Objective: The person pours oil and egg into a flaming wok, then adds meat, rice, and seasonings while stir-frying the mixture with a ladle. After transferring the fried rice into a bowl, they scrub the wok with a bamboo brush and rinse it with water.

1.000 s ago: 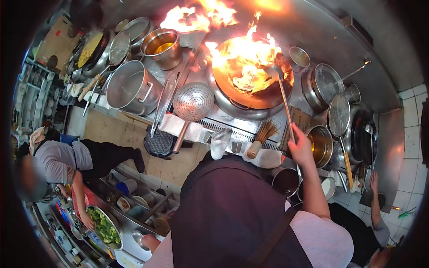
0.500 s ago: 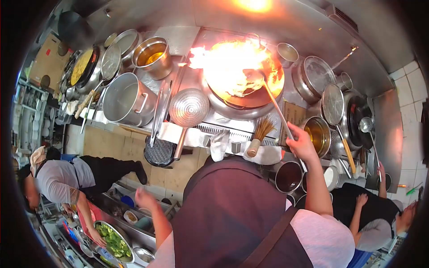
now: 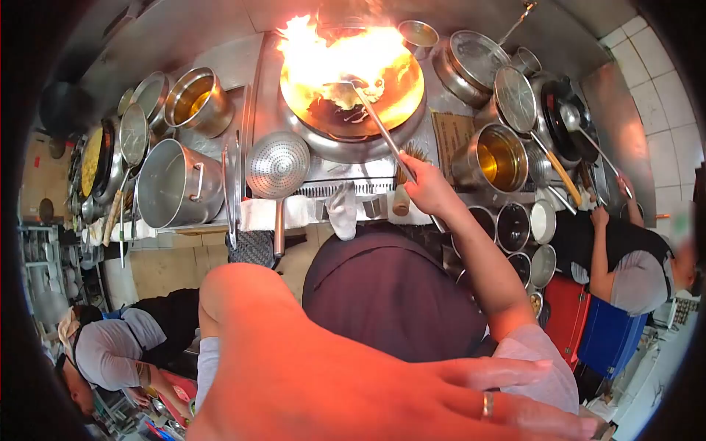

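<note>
My right hand (image 3: 428, 188) is wrapped round the long metal handle of a ladle (image 3: 381, 126), whose head is down in a wok (image 3: 334, 126). Tall flames (image 3: 340, 53) rise from the wok, and the food inside is hard to make out in the glare. Close to the camera, my left hand (image 3: 368, 375) is raised with its fingers stretched out to the right, a ring on one of them. It holds nothing and hides much of my lower body. Below my right hand, a bamboo brush (image 3: 401, 198) lies at the stove's front edge.
A perforated skimmer (image 3: 277, 165) and a deep stockpot (image 3: 173, 184) are left of the wok. Pots of yellow oil stand at left (image 3: 193, 103) and right (image 3: 504, 158). One person (image 3: 136, 342) works at lower left, another (image 3: 625, 264) holds a ladle at right.
My left hand has come up from the lower left to just before the camera. The view has shifted, so the stove sits further left. My right hand still grips the ladle; the flames look smaller.
</note>
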Motion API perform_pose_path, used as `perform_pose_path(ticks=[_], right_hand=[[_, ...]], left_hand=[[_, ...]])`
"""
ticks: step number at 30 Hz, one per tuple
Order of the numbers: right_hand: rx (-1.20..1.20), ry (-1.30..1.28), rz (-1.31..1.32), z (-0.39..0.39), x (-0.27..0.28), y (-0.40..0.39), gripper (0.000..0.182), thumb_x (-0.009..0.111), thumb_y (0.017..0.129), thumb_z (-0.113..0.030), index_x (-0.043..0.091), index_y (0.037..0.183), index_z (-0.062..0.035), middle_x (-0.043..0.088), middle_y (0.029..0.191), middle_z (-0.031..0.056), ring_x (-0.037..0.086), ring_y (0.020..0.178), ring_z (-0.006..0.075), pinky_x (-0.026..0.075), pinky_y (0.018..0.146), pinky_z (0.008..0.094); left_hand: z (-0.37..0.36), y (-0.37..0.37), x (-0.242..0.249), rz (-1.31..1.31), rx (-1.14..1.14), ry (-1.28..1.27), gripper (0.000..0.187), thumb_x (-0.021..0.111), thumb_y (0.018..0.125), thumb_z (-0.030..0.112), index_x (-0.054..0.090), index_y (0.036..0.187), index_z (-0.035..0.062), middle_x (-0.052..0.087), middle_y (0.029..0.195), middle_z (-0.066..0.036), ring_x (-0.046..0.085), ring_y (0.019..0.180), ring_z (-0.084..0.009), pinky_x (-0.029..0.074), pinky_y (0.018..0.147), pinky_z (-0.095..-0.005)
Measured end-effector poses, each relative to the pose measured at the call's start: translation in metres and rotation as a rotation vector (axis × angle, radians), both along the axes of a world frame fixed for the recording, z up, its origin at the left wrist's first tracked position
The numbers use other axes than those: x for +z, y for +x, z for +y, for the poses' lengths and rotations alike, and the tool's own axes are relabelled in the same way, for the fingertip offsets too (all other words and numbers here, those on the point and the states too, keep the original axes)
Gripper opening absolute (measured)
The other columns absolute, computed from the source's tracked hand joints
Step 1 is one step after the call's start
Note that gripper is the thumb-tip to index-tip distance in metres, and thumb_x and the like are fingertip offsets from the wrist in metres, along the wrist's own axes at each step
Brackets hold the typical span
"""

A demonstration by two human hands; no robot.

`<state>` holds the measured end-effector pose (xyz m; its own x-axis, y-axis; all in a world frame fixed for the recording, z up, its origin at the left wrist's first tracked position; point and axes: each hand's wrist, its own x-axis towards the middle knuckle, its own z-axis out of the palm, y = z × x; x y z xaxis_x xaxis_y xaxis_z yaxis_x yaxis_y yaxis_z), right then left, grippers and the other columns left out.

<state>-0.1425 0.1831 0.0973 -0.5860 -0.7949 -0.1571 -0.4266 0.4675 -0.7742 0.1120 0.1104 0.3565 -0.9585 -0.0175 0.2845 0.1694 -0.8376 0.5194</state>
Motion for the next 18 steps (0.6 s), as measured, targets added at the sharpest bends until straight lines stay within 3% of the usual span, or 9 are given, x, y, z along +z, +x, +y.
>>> perform_pose_path(ticks=[5,7,12,13,14,15,16,17,18], right_hand=[[-0.054,0.073,0.000,0.011,-0.007,0.002,0.067,0.055,0.086,0.002,0.051,0.153,0.0009,0.065,0.134,0.0314,0.066,0.121,0.0441,0.052,0.104,0.0433],[-0.046,0.068,0.041,0.010,-0.013,0.003,0.071,0.061,0.088,0.000,0.049,0.157,-0.0048,0.070,0.122,0.0292,0.071,0.106,0.0378,0.054,0.095,0.0377],[0.012,0.078,0.115,0.003,-0.021,0.009,0.068,0.058,0.087,0.002,0.049,0.155,-0.0003,0.069,0.126,0.0296,0.069,0.109,0.0423,0.053,0.098,0.0384],[0.031,0.034,0.182,0.004,-0.028,0.008,0.067,0.057,0.087,0.002,0.050,0.154,0.0016,0.068,0.128,0.0297,0.068,0.110,0.0435,0.053,0.099,0.0382],[0.046,0.018,0.184,0.003,-0.027,0.010,0.069,0.053,0.086,0.004,0.048,0.155,0.0022,0.068,0.119,0.0327,0.068,0.110,0.0454,0.053,0.097,0.0479],[0.044,0.005,0.185,0.002,-0.020,0.013,0.069,0.053,0.086,0.004,0.048,0.155,0.0022,0.068,0.119,0.0327,0.068,0.110,0.0454,0.053,0.097,0.0479],[-0.037,-0.029,-0.018,0.003,-0.008,0.016,0.069,0.054,0.087,0.003,0.048,0.155,0.0025,0.069,0.116,0.0315,0.068,0.109,0.0444,0.053,0.097,0.0476],[-0.112,-0.057,-0.226,0.008,0.002,0.022,0.068,0.055,0.087,0.002,0.047,0.155,0.0027,0.069,0.113,0.0302,0.068,0.109,0.0434,0.053,0.097,0.0472],[-0.092,-0.108,-0.137,0.016,0.010,0.030,0.068,0.059,0.088,0.000,0.047,0.156,0.0018,0.069,0.113,0.0288,0.068,0.109,0.0416,0.053,0.098,0.0460]], left_hand=[[-0.030,0.001,0.022,-0.289,-0.078,-0.128,0.050,0.059,0.098,0.049,0.062,0.076,0.0045,0.075,0.094,-0.015,0.071,0.087,-0.0215,0.058,0.100,-0.0369],[-0.032,0.008,0.032,-0.401,-0.091,-0.190,0.051,0.056,0.101,0.044,0.062,0.073,0.0020,0.076,0.091,-0.013,0.071,0.084,-0.0164,0.059,0.099,-0.0333],[-0.047,-0.006,0.045,-0.643,-0.085,-0.325,0.054,0.048,0.106,0.034,0.060,0.067,-0.0030,0.077,0.086,-0.009,0.070,0.079,-0.0061,0.061,0.098,-0.0263],[-0.044,-0.029,0.018,-0.151,-0.022,-0.066,0.044,0.057,0.104,0.040,0.066,0.089,-0.0005,0.075,0.103,-0.015,0.071,0.095,-0.0187,0.057,0.101,-0.0374],[-0.050,-0.055,-0.016,0.341,0.034,0.191,0.046,0.066,0.103,0.047,0.071,0.111,0.0020,0.073,0.120,-0.020,0.072,0.110,-0.0313,0.053,0.103,-0.0485],[-0.110,-0.071,-0.069,-0.054,0.018,-0.317,0.038,0.051,0.112,0.027,0.072,0.123,-0.0028,0.076,0.119,-0.013,0.071,0.113,-0.0242,0.051,0.109,-0.0322],[-0.116,-0.092,-0.112,-0.169,0.154,-0.523,0.038,0.059,0.108,0.026,0.067,0.132,-0.0022,0.074,0.126,-0.012,0.069,0.117,-0.0224,0.051,0.109,-0.0368],[-0.131,-0.114,-0.179,-0.415,0.225,-0.876,0.046,0.064,0.106,0.025,0.059,0.141,-0.0039,0.068,0.137,-0.021,0.066,0.128,-0.0325,0.050,0.110,-0.0469],[-0.133,-0.126,-0.205,-0.617,0.397,-1.556,0.046,0.064,0.104,0.021,0.059,0.141,-0.0048,0.067,0.138,-0.024,0.066,0.128,-0.0351,0.051,0.109,-0.0453]])
